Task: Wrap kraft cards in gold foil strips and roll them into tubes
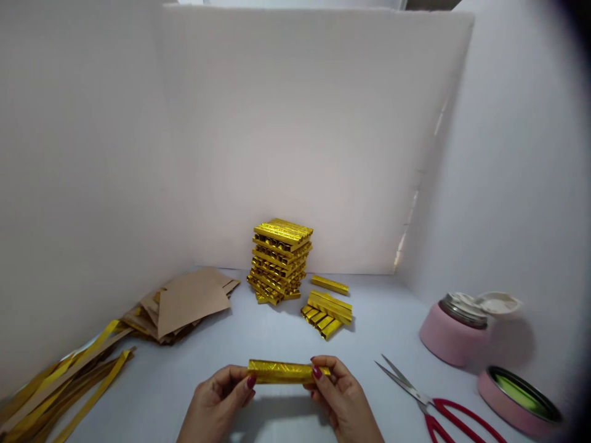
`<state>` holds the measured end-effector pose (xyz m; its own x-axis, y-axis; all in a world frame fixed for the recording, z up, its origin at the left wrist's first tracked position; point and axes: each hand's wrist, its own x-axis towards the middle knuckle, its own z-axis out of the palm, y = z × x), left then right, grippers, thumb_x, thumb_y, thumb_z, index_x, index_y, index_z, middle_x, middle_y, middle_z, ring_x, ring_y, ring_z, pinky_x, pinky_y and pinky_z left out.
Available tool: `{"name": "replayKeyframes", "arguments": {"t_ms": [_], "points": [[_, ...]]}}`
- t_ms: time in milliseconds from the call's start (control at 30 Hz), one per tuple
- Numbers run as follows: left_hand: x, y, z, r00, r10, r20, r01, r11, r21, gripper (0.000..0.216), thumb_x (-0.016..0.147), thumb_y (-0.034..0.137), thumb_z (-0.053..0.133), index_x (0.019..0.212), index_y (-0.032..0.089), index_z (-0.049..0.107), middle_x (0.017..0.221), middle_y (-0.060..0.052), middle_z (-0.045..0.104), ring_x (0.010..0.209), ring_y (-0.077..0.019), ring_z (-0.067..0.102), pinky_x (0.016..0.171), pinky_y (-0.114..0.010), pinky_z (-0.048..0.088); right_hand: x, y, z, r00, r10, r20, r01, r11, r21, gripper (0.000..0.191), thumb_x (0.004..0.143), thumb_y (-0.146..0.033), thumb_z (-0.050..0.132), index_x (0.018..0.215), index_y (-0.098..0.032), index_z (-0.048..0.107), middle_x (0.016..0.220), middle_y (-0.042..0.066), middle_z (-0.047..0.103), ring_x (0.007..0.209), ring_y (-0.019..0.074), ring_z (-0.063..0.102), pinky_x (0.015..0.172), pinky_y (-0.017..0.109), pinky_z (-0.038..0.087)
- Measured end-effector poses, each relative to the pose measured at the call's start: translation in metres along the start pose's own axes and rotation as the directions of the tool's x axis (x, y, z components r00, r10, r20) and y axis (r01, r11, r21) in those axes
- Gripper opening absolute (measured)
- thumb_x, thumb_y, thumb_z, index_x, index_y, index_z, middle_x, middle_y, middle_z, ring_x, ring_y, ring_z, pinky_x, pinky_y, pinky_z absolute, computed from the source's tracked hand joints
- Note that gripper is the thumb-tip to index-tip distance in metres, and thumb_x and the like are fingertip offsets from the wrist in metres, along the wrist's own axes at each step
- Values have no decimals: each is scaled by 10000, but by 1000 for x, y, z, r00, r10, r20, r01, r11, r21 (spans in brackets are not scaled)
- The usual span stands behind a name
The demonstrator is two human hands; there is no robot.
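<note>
Between both hands, just above the white surface, is a folded strip of shiny gold paper (281, 371), held level. My left hand (221, 397) pinches its left end between thumb and fingers. The right end is pinched by my right hand (339, 394), its thumb on the near face. Behind them stands a tall stack of gold paper sticks (279, 261), laid in crossing layers. To its right is a small pile of similar gold sticks (327, 311), with a single gold stick (330, 284) lying just beyond it.
Brown card sheets (194, 301) are heaped at the left, with gold and brown strips (69, 394) trailing toward the near edge. Red-handled scissors (429, 400) lie partly spread at the right. Beyond them stand a pink lidded jar (452, 335) and a shallow pink container (517, 406). White panels (300, 135) enclose the surface.
</note>
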<state>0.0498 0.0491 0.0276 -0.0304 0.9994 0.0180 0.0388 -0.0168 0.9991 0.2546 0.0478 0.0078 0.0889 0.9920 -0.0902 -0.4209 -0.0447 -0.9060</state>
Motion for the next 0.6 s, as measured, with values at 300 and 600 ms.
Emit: {"name": "replayKeyframes", "arguments": {"t_ms": [300,600], "points": [[0,0,0,1000,7,11,-7,1000,-7,367,613,534,743,637,171,702,581,-18,610,574,-173,533,560,-246,419,1,-1,1,996,-56,-68,58,998,34,522,543,-431,871,808,-204,482,726,3,692,650,156,652,537,212,453],[1,-6,-3,997,71,34,-71,997,10,345,654,523,724,681,180,711,668,-33,654,658,-195,556,609,-254,427,0,-1,9,973,-99,-207,105,994,16,497,496,-493,869,706,-183,541,616,-6,661,604,138,632,508,178,429]]}}
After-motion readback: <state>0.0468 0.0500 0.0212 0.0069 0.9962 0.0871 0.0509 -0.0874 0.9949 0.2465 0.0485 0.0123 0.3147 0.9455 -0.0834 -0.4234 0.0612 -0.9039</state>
